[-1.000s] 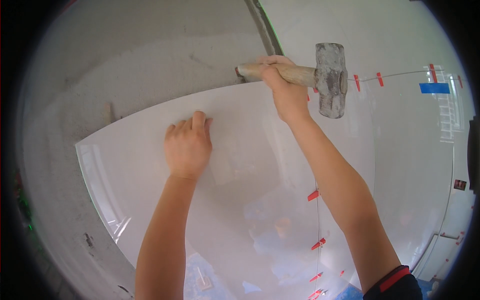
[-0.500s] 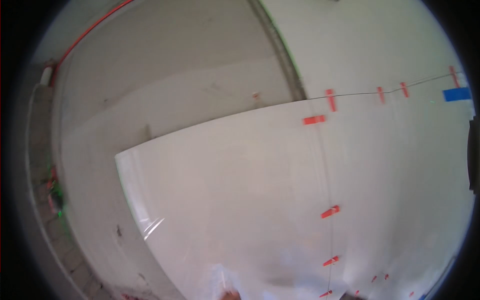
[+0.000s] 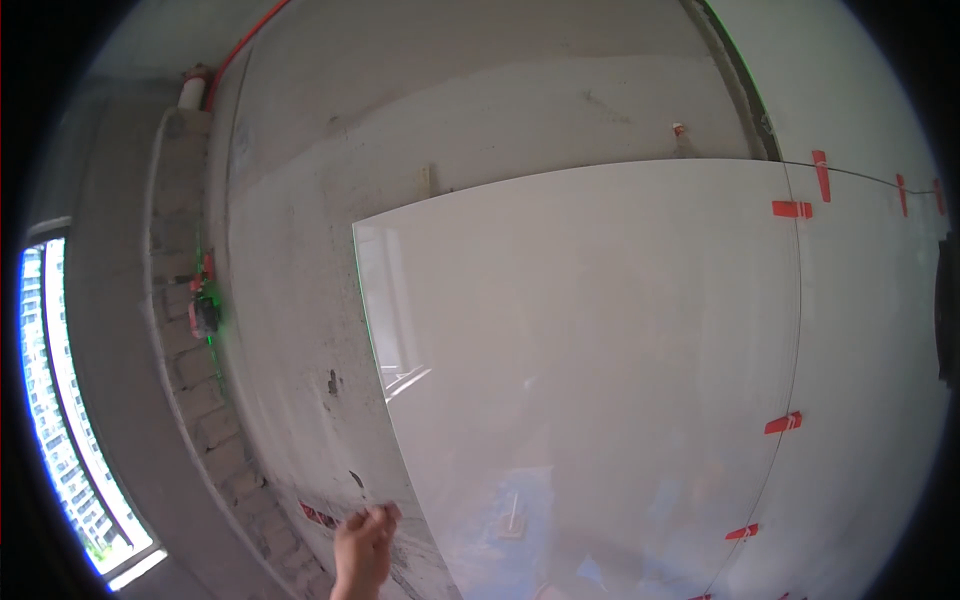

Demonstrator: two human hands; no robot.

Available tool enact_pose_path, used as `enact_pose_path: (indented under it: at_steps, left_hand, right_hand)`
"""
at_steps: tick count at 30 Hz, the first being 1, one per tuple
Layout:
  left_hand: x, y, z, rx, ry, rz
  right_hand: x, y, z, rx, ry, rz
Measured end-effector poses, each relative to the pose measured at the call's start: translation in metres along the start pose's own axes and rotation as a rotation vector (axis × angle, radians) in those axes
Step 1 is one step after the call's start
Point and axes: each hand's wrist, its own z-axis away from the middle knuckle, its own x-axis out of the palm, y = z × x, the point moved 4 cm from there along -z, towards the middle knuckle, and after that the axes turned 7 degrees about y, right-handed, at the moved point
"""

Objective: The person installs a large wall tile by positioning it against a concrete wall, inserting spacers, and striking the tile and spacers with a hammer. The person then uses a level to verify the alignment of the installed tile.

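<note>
My left hand (image 3: 365,545) rises from the lower edge, just left of the bottom part of a large glossy white tile (image 3: 580,350), in front of the bare wall. Its fingers are curled; whatever they hold, if anything, I cannot make out. My right hand and the hammer are out of sight. The tile's straight edges border rough grey plaster (image 3: 480,110) above and to the left. Red levelling clips (image 3: 782,422) sit along the seam to a neighbouring panel (image 3: 860,360), with more on the upper joint.
On the left stand a tall bright window (image 3: 75,400) and a brick strip (image 3: 210,420) bearing a red-and-black device (image 3: 203,310) that casts green light. A white pipe (image 3: 192,92) and red line (image 3: 245,40) run near the top left. A green-edged channel (image 3: 745,80) descends to the tile.
The view has swung left, bringing the window in. My right hand with the hammer has left view; my left hand has come off the tile's upper part and is now low beside its left edge.
</note>
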Motion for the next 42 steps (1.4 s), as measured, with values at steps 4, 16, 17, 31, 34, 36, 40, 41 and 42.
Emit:
enact_pose_path:
  at_steps: [4, 16, 17, 31, 34, 36, 40, 41, 42]
  left_hand:
    - [0.058, 0.076, -0.055, 0.064, -0.187, 0.159]
    - [0.186, 0.194, -0.18, 0.564, -0.654, 0.211]
    - [0.197, 0.199, -0.188, 0.6, -0.624, 0.21]
    - [0.314, 0.163, -0.16, 1.448, -0.334, -0.305]
    - [0.316, 0.156, -0.145, 1.63, -0.308, -0.347]
    - [0.316, 0.16, -0.143, 1.539, -0.315, -0.323]
    - [0.318, 0.162, -0.139, 1.592, -0.286, -0.415]
    - [0.319, 0.162, -0.137, 1.693, -0.25, -0.428]
    - [0.321, 0.16, -0.134, 1.794, -0.214, -0.441]
  right_hand:
    - [0.062, -0.069, -0.013, -0.164, 0.116, -0.017]
    - [0.152, -0.208, 0.159, 0.2, 0.345, -0.056]
    - [0.162, -0.208, 0.173, 0.218, 0.351, -0.064]
    - [0.193, -0.216, 0.257, 0.541, 0.35, -0.295]
    - [0.191, -0.212, 0.259, 0.55, 0.341, -0.299]
    - [0.184, -0.207, 0.258, 0.545, 0.341, -0.302]
    - [0.171, -0.195, 0.248, 0.515, 0.331, -0.319]
    - [0.168, -0.192, 0.247, 0.509, 0.327, -0.324]
    - [0.166, -0.189, 0.244, 0.503, 0.323, -0.33]
